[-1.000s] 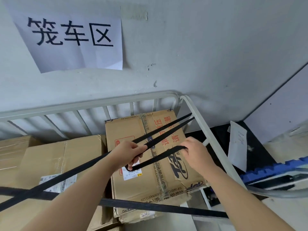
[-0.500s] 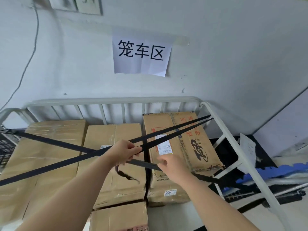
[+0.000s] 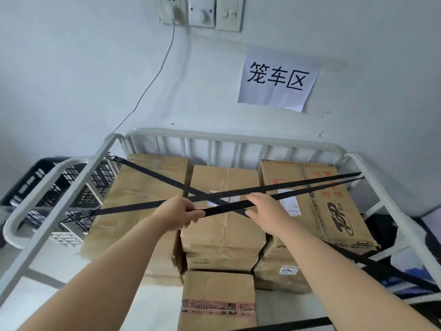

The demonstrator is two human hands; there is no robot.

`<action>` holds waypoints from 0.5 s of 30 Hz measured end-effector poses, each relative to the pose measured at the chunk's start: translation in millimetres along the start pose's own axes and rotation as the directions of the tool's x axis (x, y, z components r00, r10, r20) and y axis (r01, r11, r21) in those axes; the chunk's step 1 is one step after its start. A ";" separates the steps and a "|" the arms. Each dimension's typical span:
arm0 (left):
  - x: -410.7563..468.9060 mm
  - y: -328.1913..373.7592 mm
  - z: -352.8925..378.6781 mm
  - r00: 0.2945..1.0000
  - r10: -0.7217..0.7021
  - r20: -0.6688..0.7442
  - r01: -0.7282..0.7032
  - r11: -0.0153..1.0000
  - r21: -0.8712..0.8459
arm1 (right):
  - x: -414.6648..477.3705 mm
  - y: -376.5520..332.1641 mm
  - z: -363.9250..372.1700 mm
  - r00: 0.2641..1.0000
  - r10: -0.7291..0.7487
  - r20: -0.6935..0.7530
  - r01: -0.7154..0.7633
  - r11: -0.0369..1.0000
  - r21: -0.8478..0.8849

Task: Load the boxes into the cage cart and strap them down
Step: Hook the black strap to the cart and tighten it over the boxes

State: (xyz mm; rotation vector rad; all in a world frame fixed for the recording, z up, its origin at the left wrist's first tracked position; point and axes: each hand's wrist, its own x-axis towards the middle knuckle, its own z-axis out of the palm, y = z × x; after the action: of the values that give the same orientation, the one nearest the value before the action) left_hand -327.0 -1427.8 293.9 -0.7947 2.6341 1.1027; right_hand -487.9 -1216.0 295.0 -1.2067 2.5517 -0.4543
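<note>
Pinching the black strap, the left hand has its grip closed on the webbing. The right hand is open-fingered just beside it. Cardboard boxes sit stacked inside the white cage cart, with straps crossing above them.

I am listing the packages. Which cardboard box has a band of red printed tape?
The box nearest the camera, low at the front: red lettered tape crosses its facing side. The right rear box has red print only, not tape.

wall sign 笼车区, tape on box THINKBIG
</note>
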 end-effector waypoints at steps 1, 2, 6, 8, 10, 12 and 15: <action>0.1 -2.3 -3.9 1.000 0.000 0.001 0.000 1.000 0.010 | 6.2 -4.7 2.4 0.999 -0.017 0.036 0.017 1.000 -0.009; 1.0 -4.0 -7.6 1.000 -0.002 0.004 0.002 1.000 0.020 | 12.8 -8.9 3.9 0.997 -0.026 0.069 0.027 0.999 -0.017; 11.8 -10.4 -19.2 0.999 -0.042 0.018 0.041 0.999 0.029 | 47.1 -19.4 6.2 0.988 -0.036 0.151 0.049 0.996 -0.081; 20.8 -15.9 -25.8 0.998 -0.060 0.016 0.059 0.998 0.020 | 65.7 -19.5 8.7 0.984 -0.029 0.175 0.037 0.998 -0.041; 31.5 -23.1 -34.3 0.997 -0.069 0.030 0.069 0.998 0.002 | 84.2 -17.4 11.9 0.978 -0.011 0.207 0.002 0.999 0.044; 43.6 -31.2 -42.9 0.995 -0.081 0.058 0.083 0.996 -0.023 | 102.2 -17.9 14.8 0.974 -0.005 0.224 -0.028 0.989 0.143; 65.1 -45.1 -56.5 0.990 -0.124 0.067 0.131 0.985 -0.110 | 131.2 -26.8 17.9 0.972 0.001 0.236 -0.061 0.967 0.248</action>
State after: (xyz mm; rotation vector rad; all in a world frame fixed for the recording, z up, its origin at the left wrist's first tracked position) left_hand -355.1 -1520.3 283.4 -0.9235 2.4518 1.2309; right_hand -542.6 -1337.7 273.9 -1.0576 2.2314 -0.5751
